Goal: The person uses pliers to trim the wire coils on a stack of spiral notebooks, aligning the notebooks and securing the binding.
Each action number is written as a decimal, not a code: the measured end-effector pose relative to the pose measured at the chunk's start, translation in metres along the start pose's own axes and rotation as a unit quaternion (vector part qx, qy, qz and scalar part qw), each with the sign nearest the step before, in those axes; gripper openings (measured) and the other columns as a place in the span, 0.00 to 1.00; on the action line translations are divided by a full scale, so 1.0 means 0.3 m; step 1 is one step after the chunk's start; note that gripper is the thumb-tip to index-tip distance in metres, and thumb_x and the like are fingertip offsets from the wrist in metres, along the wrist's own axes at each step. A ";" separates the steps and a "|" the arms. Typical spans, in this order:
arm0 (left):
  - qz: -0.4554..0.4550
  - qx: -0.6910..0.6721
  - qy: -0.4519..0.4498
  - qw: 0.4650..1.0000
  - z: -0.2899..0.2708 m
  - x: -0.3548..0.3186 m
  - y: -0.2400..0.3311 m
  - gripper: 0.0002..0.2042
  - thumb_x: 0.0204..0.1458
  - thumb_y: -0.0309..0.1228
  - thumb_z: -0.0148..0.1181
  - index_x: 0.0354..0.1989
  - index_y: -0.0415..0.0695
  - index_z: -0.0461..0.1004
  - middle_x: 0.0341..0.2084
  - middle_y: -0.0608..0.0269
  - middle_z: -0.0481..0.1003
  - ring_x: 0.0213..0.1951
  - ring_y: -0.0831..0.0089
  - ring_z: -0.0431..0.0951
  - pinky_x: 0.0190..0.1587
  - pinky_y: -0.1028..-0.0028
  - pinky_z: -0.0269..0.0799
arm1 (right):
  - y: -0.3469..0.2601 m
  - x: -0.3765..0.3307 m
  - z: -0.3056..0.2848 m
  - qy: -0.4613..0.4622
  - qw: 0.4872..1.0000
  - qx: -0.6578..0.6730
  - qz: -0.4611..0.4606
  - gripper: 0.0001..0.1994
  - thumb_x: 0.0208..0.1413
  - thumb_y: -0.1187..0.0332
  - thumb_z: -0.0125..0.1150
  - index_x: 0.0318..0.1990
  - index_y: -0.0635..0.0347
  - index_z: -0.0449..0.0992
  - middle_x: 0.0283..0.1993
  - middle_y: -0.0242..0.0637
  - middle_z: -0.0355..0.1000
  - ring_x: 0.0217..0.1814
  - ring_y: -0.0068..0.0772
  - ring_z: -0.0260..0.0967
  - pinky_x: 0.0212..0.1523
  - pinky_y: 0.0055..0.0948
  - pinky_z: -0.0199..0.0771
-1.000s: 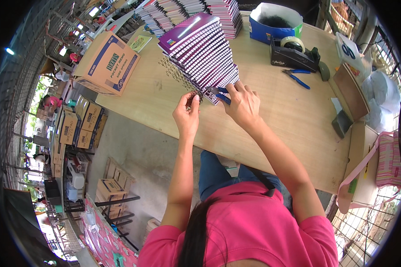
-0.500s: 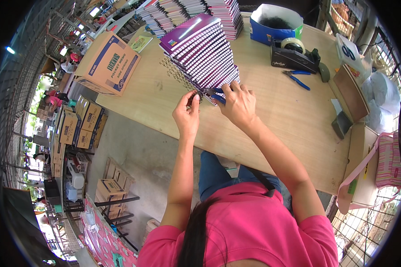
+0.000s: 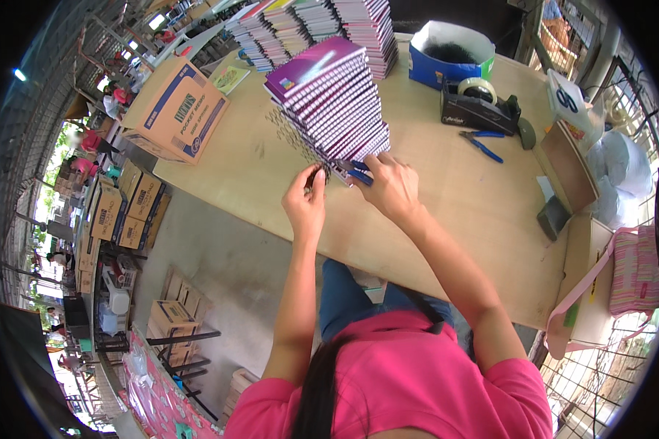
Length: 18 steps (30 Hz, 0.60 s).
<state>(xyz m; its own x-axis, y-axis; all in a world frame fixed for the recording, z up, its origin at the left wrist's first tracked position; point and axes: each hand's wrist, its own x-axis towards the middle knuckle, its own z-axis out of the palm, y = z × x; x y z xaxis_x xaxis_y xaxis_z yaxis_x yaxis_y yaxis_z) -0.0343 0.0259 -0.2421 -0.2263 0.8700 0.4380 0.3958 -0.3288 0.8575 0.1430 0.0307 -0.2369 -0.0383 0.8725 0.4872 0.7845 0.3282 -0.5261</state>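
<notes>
a brown cardboard box stands at the left end of the pale wooden worktop, with a green booklet just beside it. the left hand is closed, thumb against fingers, on the lowest of the dark wire ends that stick out from a leaning stack of purple spiral notebooks. this stack rises from the worktop just beyond both hands. the right hand is wrapped around blue-handled pliers, their tip by the stack's bottom corner; the two hands are near each other but apart. further right stand a blue-and-white container, a second blue-handled tool and a black tape dispenser.
</notes>
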 end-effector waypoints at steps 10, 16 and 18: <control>-0.133 -0.242 -0.174 0.945 0.094 -0.069 0.280 0.11 0.59 0.30 0.59 0.45 0.35 0.77 0.31 0.65 0.77 0.26 0.83 0.72 0.26 0.81 0.68 | 0.278 -0.050 -0.309 0.003 0.982 0.181 0.050 0.25 0.44 0.60 0.73 0.50 0.59 0.73 0.42 0.41 0.71 0.45 0.41 0.69 0.50 0.41 0.69; 0.027 -0.238 -0.261 0.935 0.689 0.309 0.411 0.10 0.58 0.29 0.59 0.44 0.36 0.77 0.24 0.67 0.76 0.20 0.84 0.71 0.23 0.82 0.67 | -0.118 0.009 -0.940 -0.035 0.452 0.735 -0.505 0.09 0.58 0.63 0.56 0.29 0.57 0.74 0.22 0.41 0.72 0.18 0.35 0.68 0.19 0.36 0.71; 0.083 -0.173 -0.198 0.961 0.897 0.475 0.341 0.12 0.57 0.32 0.61 0.44 0.37 0.77 0.22 0.65 0.76 0.19 0.83 0.73 0.23 0.81 0.70 | -0.113 0.039 -0.946 -0.179 0.462 0.675 -0.546 0.09 0.58 0.60 0.57 0.33 0.54 0.76 0.26 0.39 0.73 0.23 0.38 0.69 0.25 0.40 0.70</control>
<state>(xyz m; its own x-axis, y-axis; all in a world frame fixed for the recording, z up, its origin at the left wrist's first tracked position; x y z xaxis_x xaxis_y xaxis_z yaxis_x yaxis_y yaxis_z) 0.2135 0.2153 -0.1646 0.1973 0.8440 0.4988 0.0615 -0.5184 0.8529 0.2916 -0.0728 -0.0156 -0.2448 -0.1565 0.9569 -0.9163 0.3599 -0.1756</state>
